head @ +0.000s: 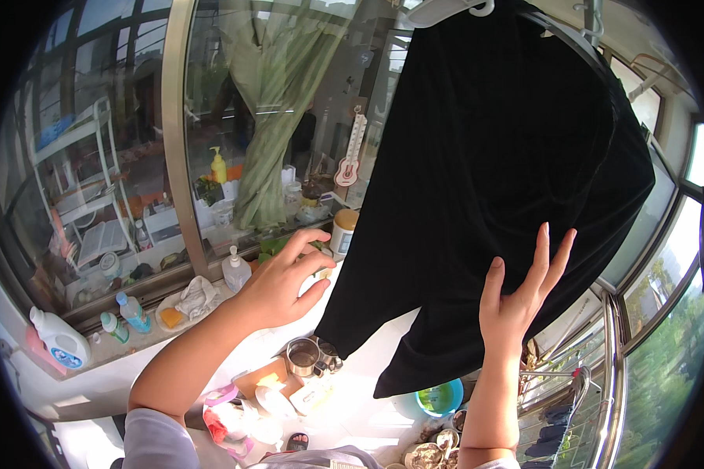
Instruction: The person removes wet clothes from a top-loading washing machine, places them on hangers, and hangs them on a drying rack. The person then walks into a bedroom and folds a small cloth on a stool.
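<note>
Black trousers (481,176) hang before me, spread wide, with one leg shorter in view than the other. Above them shows part of a white plastic hanger (446,10); how the cloth is fixed to it is hidden. My left hand (293,281) is raised just off the left edge of the trousers, fingers curved and apart, holding nothing. In front of the lower right cloth, my right hand (516,293) is up with its fingers spread. Whether its fingertips touch the fabric I cannot tell.
On the window ledge at left stand a white detergent jug (61,340), a blue bottle (133,312) and a pump bottle (236,268). A metal pot (303,355) and a blue basin (440,398) sit on the floor. Windows and a drying rack (551,373) line the right.
</note>
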`<action>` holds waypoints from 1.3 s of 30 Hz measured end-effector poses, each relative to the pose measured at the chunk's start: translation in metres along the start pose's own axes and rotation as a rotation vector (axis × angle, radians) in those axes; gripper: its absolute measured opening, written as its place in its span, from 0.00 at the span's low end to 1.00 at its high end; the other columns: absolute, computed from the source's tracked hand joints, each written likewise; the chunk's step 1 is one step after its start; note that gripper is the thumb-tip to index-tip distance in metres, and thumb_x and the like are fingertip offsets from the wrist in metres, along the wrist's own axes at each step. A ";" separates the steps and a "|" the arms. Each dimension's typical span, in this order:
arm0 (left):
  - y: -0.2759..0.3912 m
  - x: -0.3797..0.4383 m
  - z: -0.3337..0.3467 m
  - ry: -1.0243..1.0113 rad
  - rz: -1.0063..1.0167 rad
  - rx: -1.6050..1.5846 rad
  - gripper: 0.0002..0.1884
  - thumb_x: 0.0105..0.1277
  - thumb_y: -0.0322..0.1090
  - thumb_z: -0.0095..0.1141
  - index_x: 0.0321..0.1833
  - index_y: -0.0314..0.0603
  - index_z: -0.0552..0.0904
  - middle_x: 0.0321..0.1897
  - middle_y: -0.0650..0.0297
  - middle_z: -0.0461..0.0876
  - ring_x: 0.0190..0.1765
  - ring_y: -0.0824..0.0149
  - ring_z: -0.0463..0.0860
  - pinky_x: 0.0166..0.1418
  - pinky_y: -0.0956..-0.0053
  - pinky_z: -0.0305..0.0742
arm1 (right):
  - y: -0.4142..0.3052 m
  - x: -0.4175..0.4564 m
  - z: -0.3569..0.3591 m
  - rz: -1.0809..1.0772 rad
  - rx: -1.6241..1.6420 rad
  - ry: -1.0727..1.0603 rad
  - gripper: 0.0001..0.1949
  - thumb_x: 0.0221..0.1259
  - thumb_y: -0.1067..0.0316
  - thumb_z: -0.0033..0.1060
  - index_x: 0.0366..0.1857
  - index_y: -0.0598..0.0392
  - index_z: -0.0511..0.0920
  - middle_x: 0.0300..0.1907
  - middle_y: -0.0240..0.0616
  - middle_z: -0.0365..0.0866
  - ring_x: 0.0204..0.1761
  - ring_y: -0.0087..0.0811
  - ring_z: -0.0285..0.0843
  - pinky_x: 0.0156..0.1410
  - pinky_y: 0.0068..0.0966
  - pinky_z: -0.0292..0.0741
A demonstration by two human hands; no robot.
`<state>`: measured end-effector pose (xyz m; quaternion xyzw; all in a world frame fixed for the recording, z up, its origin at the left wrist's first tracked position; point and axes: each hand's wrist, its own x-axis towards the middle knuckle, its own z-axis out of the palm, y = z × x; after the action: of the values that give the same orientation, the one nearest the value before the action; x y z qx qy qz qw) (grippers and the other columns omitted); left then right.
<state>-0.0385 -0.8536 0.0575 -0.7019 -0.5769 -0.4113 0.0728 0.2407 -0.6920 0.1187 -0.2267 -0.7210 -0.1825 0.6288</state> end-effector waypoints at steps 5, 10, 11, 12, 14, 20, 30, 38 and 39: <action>0.000 -0.181 -0.013 0.024 -0.604 -0.018 0.11 0.67 0.28 0.63 0.51 0.41 0.82 0.66 0.56 0.70 0.61 0.57 0.79 0.57 0.66 0.79 | -0.046 -0.085 0.015 -0.047 0.217 -0.163 0.25 0.64 0.71 0.58 0.66 0.63 0.70 0.80 0.66 0.46 0.80 0.65 0.50 0.80 0.55 0.56; 0.065 -0.373 -0.075 0.344 -0.965 0.335 0.10 0.65 0.25 0.61 0.49 0.40 0.82 0.63 0.55 0.73 0.46 0.59 0.84 0.47 0.69 0.81 | -0.137 -0.175 0.015 0.071 0.712 -0.709 0.19 0.65 0.71 0.61 0.58 0.66 0.73 0.80 0.61 0.46 0.78 0.59 0.55 0.76 0.53 0.60; 0.087 -0.406 -0.095 0.389 -1.016 0.435 0.10 0.65 0.23 0.60 0.48 0.38 0.82 0.62 0.53 0.73 0.46 0.59 0.84 0.46 0.69 0.82 | -0.156 -0.186 0.013 0.148 0.854 -0.858 0.20 0.65 0.69 0.63 0.59 0.65 0.73 0.81 0.61 0.44 0.78 0.61 0.54 0.76 0.49 0.62; 0.108 -0.438 -0.113 0.480 -1.033 0.502 0.10 0.64 0.21 0.58 0.47 0.37 0.82 0.61 0.53 0.74 0.45 0.60 0.84 0.44 0.70 0.82 | -0.174 -0.195 0.010 0.112 0.900 -0.924 0.21 0.66 0.69 0.64 0.59 0.64 0.73 0.81 0.61 0.43 0.78 0.63 0.54 0.76 0.49 0.62; 0.151 -0.500 -0.140 0.623 -1.112 0.637 0.10 0.63 0.18 0.54 0.46 0.34 0.82 0.57 0.52 0.75 0.44 0.60 0.84 0.42 0.72 0.83 | -0.209 -0.215 0.006 0.056 0.988 -1.037 0.21 0.66 0.67 0.66 0.60 0.59 0.74 0.81 0.61 0.41 0.77 0.66 0.54 0.77 0.51 0.62; 0.227 -0.721 -0.137 0.662 -1.717 0.604 0.09 0.62 0.27 0.58 0.44 0.34 0.85 0.39 0.52 0.86 0.40 0.55 0.86 0.47 0.65 0.80 | -0.305 -0.257 -0.012 -0.102 1.193 -1.361 0.21 0.64 0.68 0.69 0.60 0.55 0.76 0.81 0.58 0.43 0.76 0.66 0.59 0.75 0.50 0.67; 0.150 -1.015 0.056 -0.095 -2.256 -0.042 0.19 0.66 0.40 0.56 0.57 0.42 0.85 0.56 0.46 0.85 0.59 0.43 0.83 0.62 0.55 0.79 | -0.434 -0.347 -0.065 -0.431 0.894 -2.147 0.24 0.64 0.62 0.71 0.61 0.56 0.75 0.79 0.61 0.49 0.77 0.62 0.58 0.75 0.50 0.67; 0.048 -1.024 0.187 0.609 -2.000 0.051 0.30 0.61 0.37 0.62 0.68 0.39 0.77 0.70 0.42 0.73 0.73 0.42 0.70 0.76 0.54 0.68 | -0.437 -0.389 -0.063 -0.583 0.558 -2.136 0.21 0.65 0.59 0.68 0.60 0.53 0.78 0.77 0.56 0.57 0.70 0.54 0.71 0.61 0.40 0.80; 0.045 -1.019 0.191 0.619 -1.969 0.056 0.31 0.60 0.37 0.63 0.69 0.39 0.76 0.70 0.42 0.73 0.74 0.42 0.70 0.76 0.54 0.68 | -0.441 -0.389 -0.064 -0.580 0.538 -2.137 0.21 0.65 0.59 0.68 0.60 0.52 0.78 0.77 0.55 0.58 0.69 0.53 0.72 0.61 0.40 0.80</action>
<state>0.0983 -1.5221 -0.7240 0.2201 -0.8614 -0.4376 -0.1345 0.0893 -1.1315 -0.2477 0.0513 -0.9288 0.1262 -0.3445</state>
